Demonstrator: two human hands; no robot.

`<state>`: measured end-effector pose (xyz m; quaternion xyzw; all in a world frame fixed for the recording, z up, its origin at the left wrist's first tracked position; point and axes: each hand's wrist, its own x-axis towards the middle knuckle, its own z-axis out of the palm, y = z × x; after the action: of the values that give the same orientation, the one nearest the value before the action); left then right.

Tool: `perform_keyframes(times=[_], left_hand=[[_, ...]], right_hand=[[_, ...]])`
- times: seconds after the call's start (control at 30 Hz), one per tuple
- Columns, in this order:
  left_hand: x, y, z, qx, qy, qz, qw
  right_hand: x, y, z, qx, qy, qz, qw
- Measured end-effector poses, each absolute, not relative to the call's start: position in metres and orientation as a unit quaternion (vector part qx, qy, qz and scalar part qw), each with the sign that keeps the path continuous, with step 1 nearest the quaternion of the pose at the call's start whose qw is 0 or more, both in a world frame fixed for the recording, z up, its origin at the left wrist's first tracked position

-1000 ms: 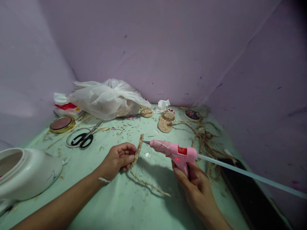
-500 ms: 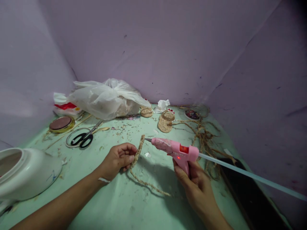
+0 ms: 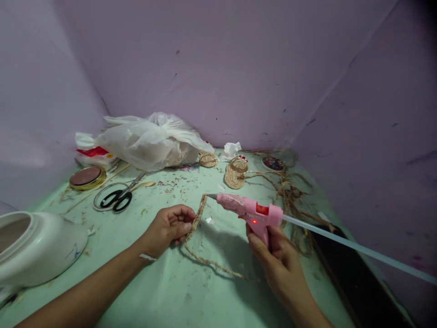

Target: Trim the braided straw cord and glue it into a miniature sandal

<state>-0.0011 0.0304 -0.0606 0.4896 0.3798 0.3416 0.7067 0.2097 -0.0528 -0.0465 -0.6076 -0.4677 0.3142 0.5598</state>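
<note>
My left hand (image 3: 172, 228) pinches a braided twine strip (image 3: 198, 216), whose top end stands up while a thinner tail trails right over the green surface. My right hand (image 3: 278, 259) is wrapped round the handle of a pink glue gun (image 3: 239, 207) with a red light on its side. The gun's metal nozzle points left, at the top end of the strip, touching it or very close. A long pale glue stick (image 3: 341, 241) sticks out of the gun's back.
Black-handled scissors (image 3: 123, 198), a round tin (image 3: 87, 176) and a white pot (image 3: 51, 248) are at left. Behind lie a plastic bag (image 3: 153, 141) and a woven twine piece (image 3: 235, 175). Loose twine (image 3: 290, 196) and a dark flat object (image 3: 362, 282) are at right.
The glue gun has risen slightly at its nozzle, which is now nearer the top of the strip. My left hand has hardly moved.
</note>
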Motion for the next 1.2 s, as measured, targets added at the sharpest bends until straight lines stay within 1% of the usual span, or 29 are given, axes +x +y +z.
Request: perform_keyframes(times=[0.27, 0.37, 0.53, 0.63, 0.73, 0.83, 0.87, 0.9, 0.93, 0.97, 1.03, 1.07, 1.2], left_hand=[[-0.006, 0.028, -0.064, 0.484, 0.379, 0.342, 0.711], [-0.007, 0.024, -0.063, 0.482, 0.382, 0.344, 0.710], [-0.006, 0.020, -0.061, 0.478, 0.372, 0.336, 0.721], [-0.006, 0.021, -0.060, 0.475, 0.372, 0.331, 0.726], [-0.005, 0.021, -0.059, 0.459, 0.384, 0.341, 0.725], [-0.004, 0.021, -0.058, 0.446, 0.392, 0.351, 0.724], [-0.004, 0.021, -0.058, 0.445, 0.392, 0.353, 0.724], [-0.003, 0.021, -0.059, 0.445, 0.392, 0.356, 0.722], [-0.003, 0.021, -0.059, 0.446, 0.393, 0.360, 0.719], [-0.003, 0.021, -0.060, 0.448, 0.394, 0.364, 0.716], [-0.002, 0.020, -0.061, 0.455, 0.392, 0.367, 0.710], [-0.002, 0.020, -0.062, 0.459, 0.393, 0.367, 0.707], [-0.002, 0.020, -0.064, 0.471, 0.400, 0.366, 0.696]], right_hand=[[0.223, -0.033, -0.040, -0.634, -0.475, 0.345, 0.503], [0.224, -0.013, -0.031, -0.629, -0.479, 0.385, 0.476], [0.210, 0.036, -0.017, -0.600, -0.520, 0.473, 0.381], [0.199, 0.065, -0.024, -0.606, -0.530, 0.478, 0.352], [0.194, 0.080, -0.028, -0.637, -0.536, 0.448, 0.326], [0.193, 0.064, -0.021, -0.666, -0.554, 0.381, 0.323], [0.193, 0.051, -0.018, -0.673, -0.563, 0.342, 0.336], [0.191, 0.035, -0.016, -0.684, -0.589, 0.269, 0.336], [0.188, 0.018, -0.015, -0.689, -0.605, 0.237, 0.321], [0.184, 0.000, -0.015, -0.678, -0.617, 0.266, 0.299], [0.173, -0.031, -0.022, -0.638, -0.622, 0.366, 0.268], [0.168, -0.043, -0.027, -0.633, -0.623, 0.380, 0.258], [0.152, -0.060, -0.045, -0.616, -0.688, 0.307, 0.229]])
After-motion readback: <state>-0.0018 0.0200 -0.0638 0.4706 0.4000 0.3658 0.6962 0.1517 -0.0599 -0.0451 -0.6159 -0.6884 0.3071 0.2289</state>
